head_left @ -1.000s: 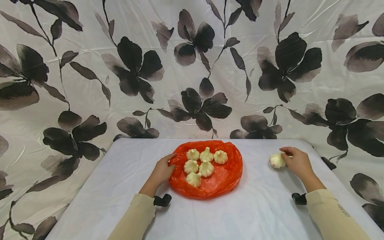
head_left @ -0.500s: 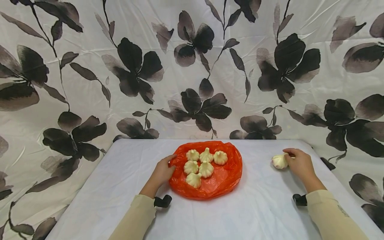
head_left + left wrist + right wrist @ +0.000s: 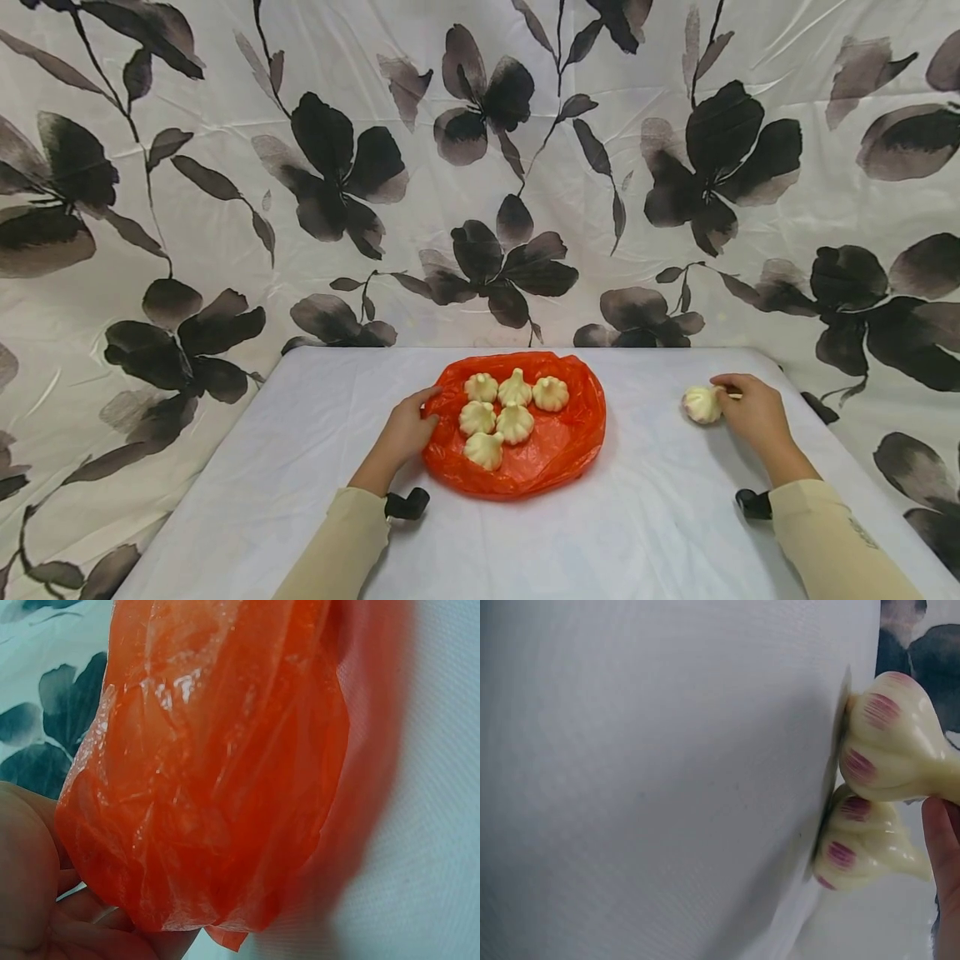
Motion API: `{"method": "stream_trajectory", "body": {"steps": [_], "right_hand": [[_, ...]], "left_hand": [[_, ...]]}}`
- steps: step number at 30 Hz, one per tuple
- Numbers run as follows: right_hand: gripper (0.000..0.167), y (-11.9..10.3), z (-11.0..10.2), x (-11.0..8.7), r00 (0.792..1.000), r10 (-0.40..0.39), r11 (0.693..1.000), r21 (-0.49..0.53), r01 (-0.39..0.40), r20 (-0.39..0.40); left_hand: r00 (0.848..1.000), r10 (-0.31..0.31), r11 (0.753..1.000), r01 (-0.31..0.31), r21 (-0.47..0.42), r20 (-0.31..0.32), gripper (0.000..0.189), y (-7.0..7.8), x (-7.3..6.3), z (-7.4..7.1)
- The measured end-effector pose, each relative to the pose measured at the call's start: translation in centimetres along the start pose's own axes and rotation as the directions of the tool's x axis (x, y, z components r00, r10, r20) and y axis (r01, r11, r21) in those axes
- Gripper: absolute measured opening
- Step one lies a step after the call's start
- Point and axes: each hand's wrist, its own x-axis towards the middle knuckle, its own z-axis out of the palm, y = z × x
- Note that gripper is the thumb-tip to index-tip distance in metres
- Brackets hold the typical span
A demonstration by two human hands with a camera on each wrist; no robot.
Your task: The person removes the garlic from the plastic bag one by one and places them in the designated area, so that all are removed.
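At the left rim of a red plastic bag (image 3: 555,467), my left hand (image 3: 401,433) holds the edge between thumb and fingers. The bag is spread like a shallow bowl, and several pale garlic bulbs (image 3: 515,423) sit inside on its left and back part. In the left wrist view, the bag's crumpled side (image 3: 202,772) hides some fingertips. Over on the right, my right hand (image 3: 757,425) pinches a garlic bulb (image 3: 889,742) by its stem, close to the tabletop. A second purple-streaked garlic bulb (image 3: 862,844) lies right against it in the right wrist view.
A white cloth (image 3: 630,517) covers the table. Behind its far edge hangs a white curtain (image 3: 420,308) printed with dark flowers. A black wrist camera (image 3: 407,503) juts from the left sleeve, and another wrist camera (image 3: 752,504) from the right.
The right hand and the garlic bulb by it have shifted slightly to the right; a stem now shows beside the fingers. The left hand and the bag have stayed in place.
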Motion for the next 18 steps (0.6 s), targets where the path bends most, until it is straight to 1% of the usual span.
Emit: {"method": "stream_trajectory", "body": {"steps": [6, 10, 14, 18], "right_hand": [[0.027, 0.10, -0.02, -0.08, 1.000, -0.010, 1.000, 0.003, 0.010, -0.017], [0.028, 0.00, -0.04, -0.13, 1.000, -0.005, 1.000, 0.012, 0.005, -0.005], [0.031, -0.14, -0.23, -0.26, 1.000, -0.018, 1.000, 0.017, 0.018, 0.002], [0.032, -0.22, -0.35, -0.29, 1.000, -0.029, 0.999, 0.019, 0.029, 0.001]], "left_hand": [[1.000, -0.001, 1.000, 0.001, 0.000, 0.002, 0.052, -0.03, -0.01, 0.03], [1.000, 0.013, 1.000, -0.013, 0.010, -0.002, 0.052, -0.04, -0.06, -0.01], [1.000, 0.028, 0.999, -0.028, 0.022, -0.004, 0.052, 0.07, -0.09, -0.13], [1.000, 0.020, 1.000, -0.020, 0.024, -0.004, 0.053, 0.11, -0.09, -0.25]]}}
